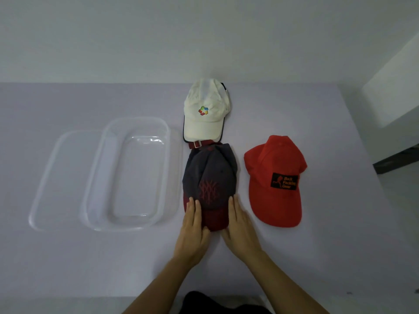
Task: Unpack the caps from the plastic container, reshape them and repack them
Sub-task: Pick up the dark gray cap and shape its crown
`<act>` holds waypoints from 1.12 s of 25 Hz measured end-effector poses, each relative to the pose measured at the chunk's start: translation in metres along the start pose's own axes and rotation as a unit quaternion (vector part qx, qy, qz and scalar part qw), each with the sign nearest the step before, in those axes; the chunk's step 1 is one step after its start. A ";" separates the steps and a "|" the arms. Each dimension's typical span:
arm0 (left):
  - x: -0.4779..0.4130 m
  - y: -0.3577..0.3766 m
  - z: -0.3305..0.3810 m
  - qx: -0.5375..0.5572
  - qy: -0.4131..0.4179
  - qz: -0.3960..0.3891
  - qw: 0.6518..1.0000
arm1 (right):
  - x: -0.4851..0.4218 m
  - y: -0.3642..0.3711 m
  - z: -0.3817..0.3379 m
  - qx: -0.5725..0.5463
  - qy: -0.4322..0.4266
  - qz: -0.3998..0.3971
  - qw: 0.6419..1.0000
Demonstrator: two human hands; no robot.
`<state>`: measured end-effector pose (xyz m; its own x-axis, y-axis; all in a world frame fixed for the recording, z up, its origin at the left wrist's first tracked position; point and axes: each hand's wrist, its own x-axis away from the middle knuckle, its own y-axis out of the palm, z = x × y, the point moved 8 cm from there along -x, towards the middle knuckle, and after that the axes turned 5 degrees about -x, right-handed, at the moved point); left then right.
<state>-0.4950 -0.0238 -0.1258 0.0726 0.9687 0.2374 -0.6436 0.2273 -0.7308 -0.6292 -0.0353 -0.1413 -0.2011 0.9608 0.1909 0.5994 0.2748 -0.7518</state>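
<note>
A grey cap with a dark red brim [209,177] lies in the middle of the table, brim toward me. My left hand [192,230] rests flat on the left side of its brim, and my right hand [240,227] lies flat against the right side, fingers straight. A white cap with a coloured logo [205,114] lies just beyond it. A red cap with a black patch [275,180] lies to the right. The clear plastic container [95,177] stands to the left with nothing in it.
The container's clear lid [56,177] lies partly under the container's left side. The pale table [294,257] ends at the right, where a white box-like object [396,87] stands off the table. The wall runs along the table's far edge.
</note>
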 end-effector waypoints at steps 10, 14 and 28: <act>0.006 -0.053 0.045 -0.109 0.153 0.143 0.972 | 0.019 -0.062 -0.041 0.023 -0.022 0.153 0.988; 0.016 -0.077 0.067 -0.130 0.227 0.177 0.949 | 0.006 -0.097 -0.057 -0.027 -0.023 0.181 0.983; 0.029 -0.138 0.112 0.009 0.252 0.208 0.945 | 0.015 -0.133 -0.140 -0.198 -0.060 0.199 0.958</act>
<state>-0.4897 -0.0386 0.0532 0.1620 0.8993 -0.4062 -0.7094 -0.1801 -0.6815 -0.6033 -0.0526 0.0503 0.0304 0.9877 -0.1535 0.8894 -0.0968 -0.4468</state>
